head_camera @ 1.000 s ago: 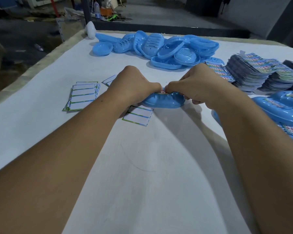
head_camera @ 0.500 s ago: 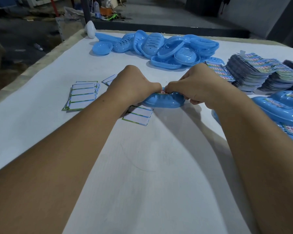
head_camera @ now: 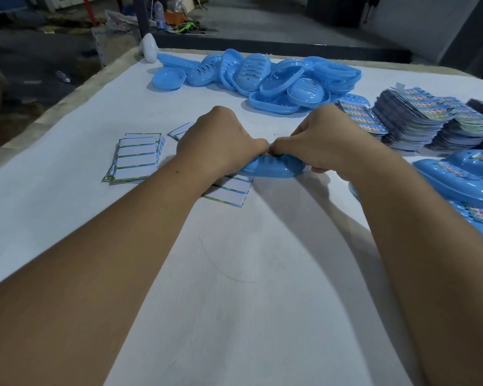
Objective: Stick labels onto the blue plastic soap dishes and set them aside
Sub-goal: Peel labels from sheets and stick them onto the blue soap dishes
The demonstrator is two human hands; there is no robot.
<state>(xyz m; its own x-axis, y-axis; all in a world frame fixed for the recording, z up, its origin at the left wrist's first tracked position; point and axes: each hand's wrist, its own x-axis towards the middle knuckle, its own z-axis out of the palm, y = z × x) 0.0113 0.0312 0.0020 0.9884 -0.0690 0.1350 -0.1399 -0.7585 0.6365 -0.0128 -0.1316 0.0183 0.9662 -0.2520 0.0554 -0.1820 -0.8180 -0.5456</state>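
A blue plastic soap dish [head_camera: 273,168] lies on the white table [head_camera: 234,274] in the middle. My left hand [head_camera: 221,146] grips its left end and my right hand [head_camera: 326,137] its right end, thumbs meeting on top. A label under the thumbs is almost fully hidden. A heap of bare blue soap dishes [head_camera: 265,76] lies at the back. Labelled dishes [head_camera: 463,179] sit at the right edge.
Stacks of colourful labels [head_camera: 418,118] stand at the right, behind my right hand. White backing sheets [head_camera: 135,160] lie left of my left hand, and one more sheet [head_camera: 232,190] under my left wrist. A white object [head_camera: 149,48] stands at the table's far-left corner.
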